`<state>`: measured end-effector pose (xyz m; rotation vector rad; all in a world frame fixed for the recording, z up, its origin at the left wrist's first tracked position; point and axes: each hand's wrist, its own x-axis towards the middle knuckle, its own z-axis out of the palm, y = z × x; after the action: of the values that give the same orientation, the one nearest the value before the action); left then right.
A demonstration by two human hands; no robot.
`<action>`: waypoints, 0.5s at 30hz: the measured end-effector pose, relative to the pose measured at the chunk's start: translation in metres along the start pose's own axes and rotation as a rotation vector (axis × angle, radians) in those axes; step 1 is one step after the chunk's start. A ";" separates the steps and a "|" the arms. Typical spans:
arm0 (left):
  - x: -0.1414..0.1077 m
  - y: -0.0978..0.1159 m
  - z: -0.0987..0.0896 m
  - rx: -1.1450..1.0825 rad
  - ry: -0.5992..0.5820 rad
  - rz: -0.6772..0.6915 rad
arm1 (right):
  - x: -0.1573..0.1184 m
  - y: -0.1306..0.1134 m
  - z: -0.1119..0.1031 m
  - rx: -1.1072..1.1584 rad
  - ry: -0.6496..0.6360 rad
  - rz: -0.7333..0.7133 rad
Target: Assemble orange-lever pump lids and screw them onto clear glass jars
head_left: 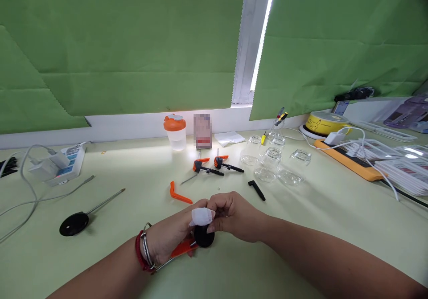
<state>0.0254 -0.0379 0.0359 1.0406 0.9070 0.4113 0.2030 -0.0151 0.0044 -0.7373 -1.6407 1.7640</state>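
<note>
Low in the middle, my left hand (172, 236) is closed around an orange-and-black tool (183, 248) with a thin metal rod. A white wrap (201, 216) covers the left thumb. At the tool's end sits a round black disc (203, 236). My right hand (236, 216) pinches the disc's upper right edge, with its curled fingers partly hidden behind it. Beyond the hands lie an orange lever (179, 195), a black lever (257, 190) and a tiny part (219, 188). Two similar orange-and-black tools (207, 169) (228, 164) rest further back.
On the left are a black disc with a rod (74, 224) and a power strip (72, 165) with cables. An orange-lidded cup (176, 134), a blurred box (203, 132) and white paper (229, 138) stand or lie behind. Several glass jars (267, 165) and an orange power strip (347, 161) occupy the right.
</note>
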 end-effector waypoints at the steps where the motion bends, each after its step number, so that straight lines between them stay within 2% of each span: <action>1: 0.000 0.000 0.000 0.005 0.001 -0.002 | 0.000 0.000 0.000 -0.007 0.002 0.007; 5: 0.000 0.001 0.000 0.015 -0.004 -0.008 | 0.000 -0.002 0.000 -0.041 0.007 0.009; 15: 0.000 0.000 -0.001 0.007 -0.011 -0.019 | 0.000 0.000 0.003 0.034 0.021 0.031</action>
<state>0.0243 -0.0371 0.0356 1.0387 0.9086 0.3865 0.2012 -0.0169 0.0047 -0.7668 -1.5898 1.7956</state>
